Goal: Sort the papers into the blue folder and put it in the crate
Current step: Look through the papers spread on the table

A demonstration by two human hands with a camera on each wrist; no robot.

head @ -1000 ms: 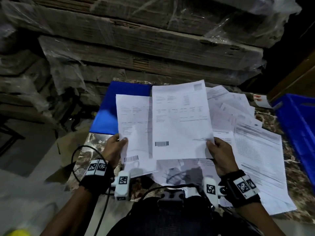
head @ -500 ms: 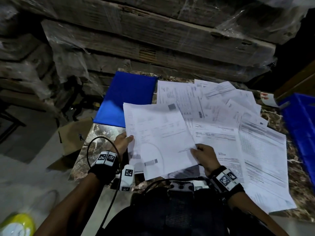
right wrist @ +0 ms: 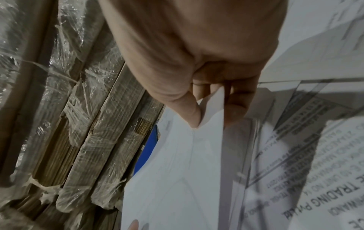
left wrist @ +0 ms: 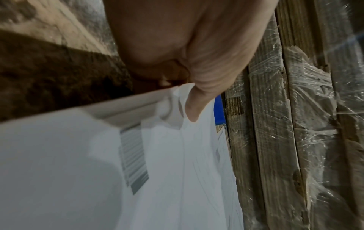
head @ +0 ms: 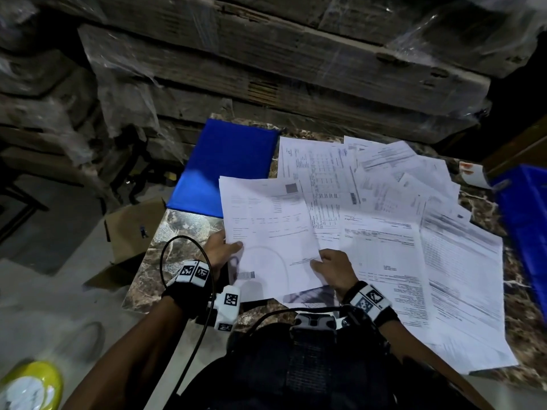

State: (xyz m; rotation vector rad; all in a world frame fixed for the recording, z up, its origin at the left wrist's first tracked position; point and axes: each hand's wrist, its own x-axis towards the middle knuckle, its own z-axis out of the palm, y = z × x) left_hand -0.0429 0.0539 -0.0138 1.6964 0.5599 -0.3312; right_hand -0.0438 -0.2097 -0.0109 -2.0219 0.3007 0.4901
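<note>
The blue folder (head: 225, 164) lies shut at the far left of the marble table (head: 177, 229). A thin stack of white papers (head: 272, 235) hangs low over the table's front, overlapping the folder's near corner. My left hand (head: 222, 250) pinches its left edge, thumb on top; the left wrist view shows that thumb (left wrist: 199, 99) pressing the papers (left wrist: 177, 171). My right hand (head: 331, 267) pinches the stack's right lower edge, thumb (right wrist: 187, 109) above and fingers below the papers (right wrist: 177, 179). The blue crate (head: 524, 220) stands at the right edge.
Several loose printed sheets (head: 414, 226) are spread over the right half of the table. Wrapped flat cartons (head: 266, 60) are stacked high behind it. An open cardboard box (head: 130, 232) sits on the floor at left, a yellow object (head: 29, 386) lower left.
Two sheets held up side by side have been brought together into one stack and lowered toward the table. Both hands have come down and closer together.
</note>
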